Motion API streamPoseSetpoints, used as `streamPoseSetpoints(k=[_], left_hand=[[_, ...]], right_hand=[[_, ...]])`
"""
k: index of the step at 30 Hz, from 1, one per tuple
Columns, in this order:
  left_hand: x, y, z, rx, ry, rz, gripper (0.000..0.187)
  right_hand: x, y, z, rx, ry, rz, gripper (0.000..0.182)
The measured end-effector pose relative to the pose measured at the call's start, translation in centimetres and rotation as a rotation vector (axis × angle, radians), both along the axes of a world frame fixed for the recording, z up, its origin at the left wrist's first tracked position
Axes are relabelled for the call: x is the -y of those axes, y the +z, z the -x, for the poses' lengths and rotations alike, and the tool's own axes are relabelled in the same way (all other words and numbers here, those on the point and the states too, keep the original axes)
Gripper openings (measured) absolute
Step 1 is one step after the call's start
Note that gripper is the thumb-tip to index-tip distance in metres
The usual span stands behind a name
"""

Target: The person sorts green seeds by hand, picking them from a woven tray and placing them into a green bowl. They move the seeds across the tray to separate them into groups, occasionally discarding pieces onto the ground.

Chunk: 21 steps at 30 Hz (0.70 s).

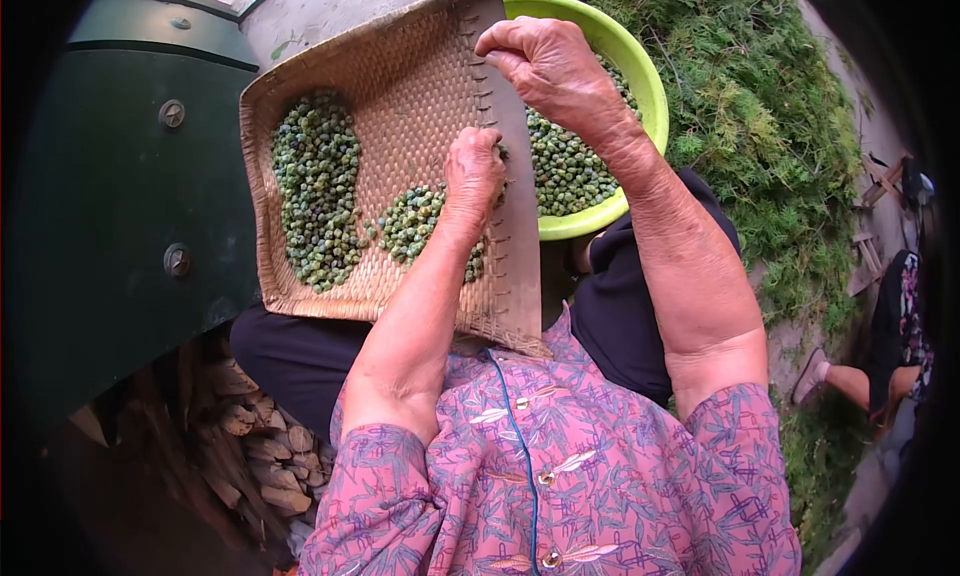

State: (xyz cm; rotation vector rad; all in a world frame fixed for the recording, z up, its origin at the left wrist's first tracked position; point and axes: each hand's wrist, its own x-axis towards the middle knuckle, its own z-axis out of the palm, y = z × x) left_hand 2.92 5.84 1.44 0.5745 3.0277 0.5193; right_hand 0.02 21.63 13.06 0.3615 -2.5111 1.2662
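Note:
A woven tray [400, 106] lies tilted across my lap, with a long heap of green berries [318, 191] at its left and a smaller heap [412, 221] near the middle. My left hand [474, 176] is curled at the right side of the tray, beside the smaller heap; a few berries show at its fingers, but what lies inside the fist is hidden. My right hand [545, 66] is raised over the tray's stiff right edge, thumb and fingertips pressed together, any small thing between them too small to make out. Below and beyond it sits a lime-green basin [650, 86] holding many berries.
Dark green metal doors [130, 196] stand at the left, above stacked firewood [270, 456]. Leafy green branches [740, 106] cover the ground at the right. At the far right another person's leg and shoe [812, 376] show near a wooden frame.

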Motion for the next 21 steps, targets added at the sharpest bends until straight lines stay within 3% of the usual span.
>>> streamPoseSetpoints(k=[2, 3, 6, 12, 21], left_hand=[[-0.5, 0.7, 0.5, 0.627, 0.245, -0.981, 0.027], [-0.3, 1.9, 0.4, 0.700, 0.295, -1.138, 0.030], [1.8, 2.3, 0.7, 0.521, 0.364, -1.015, 0.028], [5.6, -0.6, -0.5, 0.131, 0.277, -0.276, 0.029], [2.9, -0.6, -0.3, 0.077, 0.134, -0.184, 0.029]], right_hand=[[0.0, 0.0, 0.0, -0.013, -0.001, -0.009, 0.015], [0.0, 0.1, 0.0, -0.007, -0.004, -0.011, 0.015], [-0.2, 0.2, -0.1, 0.000, -0.010, 0.005, 0.015], [0.1, 0.2, -0.1, 0.004, -0.005, -0.003, 0.015], [0.1, 0.2, -0.2, 0.024, 0.000, 0.044, 0.016]])
